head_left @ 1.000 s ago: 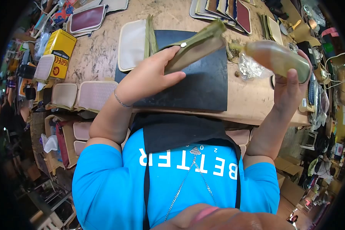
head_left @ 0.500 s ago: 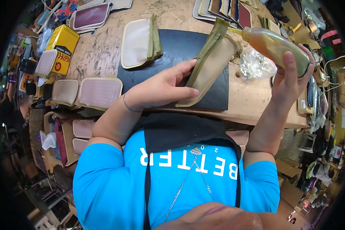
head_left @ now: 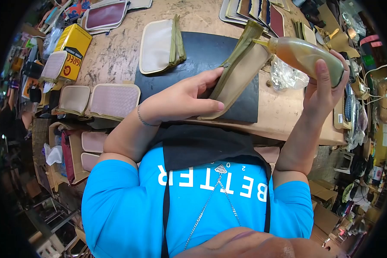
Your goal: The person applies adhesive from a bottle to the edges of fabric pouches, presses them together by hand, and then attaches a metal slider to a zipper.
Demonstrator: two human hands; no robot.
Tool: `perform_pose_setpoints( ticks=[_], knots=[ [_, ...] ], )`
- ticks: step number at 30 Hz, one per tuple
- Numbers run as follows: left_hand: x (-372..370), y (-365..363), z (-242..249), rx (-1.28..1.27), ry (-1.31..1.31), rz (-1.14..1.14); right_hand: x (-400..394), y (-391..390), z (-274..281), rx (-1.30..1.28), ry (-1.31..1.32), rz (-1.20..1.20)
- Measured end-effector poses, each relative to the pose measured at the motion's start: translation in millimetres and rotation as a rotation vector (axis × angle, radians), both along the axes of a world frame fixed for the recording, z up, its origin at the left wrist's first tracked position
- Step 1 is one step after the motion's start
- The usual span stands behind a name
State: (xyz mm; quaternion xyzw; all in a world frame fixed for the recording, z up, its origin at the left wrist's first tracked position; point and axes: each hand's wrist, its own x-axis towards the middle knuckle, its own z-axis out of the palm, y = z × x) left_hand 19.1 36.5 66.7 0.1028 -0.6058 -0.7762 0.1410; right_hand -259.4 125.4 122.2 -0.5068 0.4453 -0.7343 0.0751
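The left hand [head_left: 187, 94] grasps the near end of a beige panel [head_left: 245, 71], its thumb against the panel's face and its other fingers at the olive-green strip [head_left: 238, 48] that runs along the panel's left side; the panel lies between the two hands, slanting away from the left hand toward the far right, raised at an angle above a black board [head_left: 245, 114] on the desk [head_left: 112, 56]; the right hand [head_left: 324, 88] is wrapped around the base end of a squeeze bottle [head_left: 305, 56], thumb on the near side, fingers behind; the bottle is tipped on its side, amber contents showing through, and its nozzle [head_left: 262, 42] points left to the strip's far end, though whether the tip touches cannot be told; the right hand itself is well apart from the panel.

A second panel [head_left: 156, 47], with folded green strips at its right edge, rests partly on the board, beyond the left hand; a clear plastic bag [head_left: 288, 77] lies below the bottle; a yellow can [head_left: 75, 45] stands at the far left.
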Motion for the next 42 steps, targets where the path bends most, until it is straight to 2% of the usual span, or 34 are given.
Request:
perform_pose_setpoints(
  ticks=[7, 13, 18, 33, 42],
  knots=[
    [2, 6, 11, 0.036, 0.026, 0.003, 9, 6, -2, 0.021, -0.057, 0.053],
    [4, 11, 29, 0.171, 0.02, -0.013, 19, 13, -2, 0.051, -0.095, 0.105],
    [4, 14, 32, 0.172, 0.033, 0.013, 16, 17, -11, 0.09, -0.002, 0.075],
    [3, 15, 37, 0.304, 0.067, 0.04, 40, 30, -16, 0.184, -0.109, 0.265],
    [3, 11, 33, 0.373, 0.14, 0.092, 49, 35, -22, 0.209, -0.056, 0.307]
  ],
)
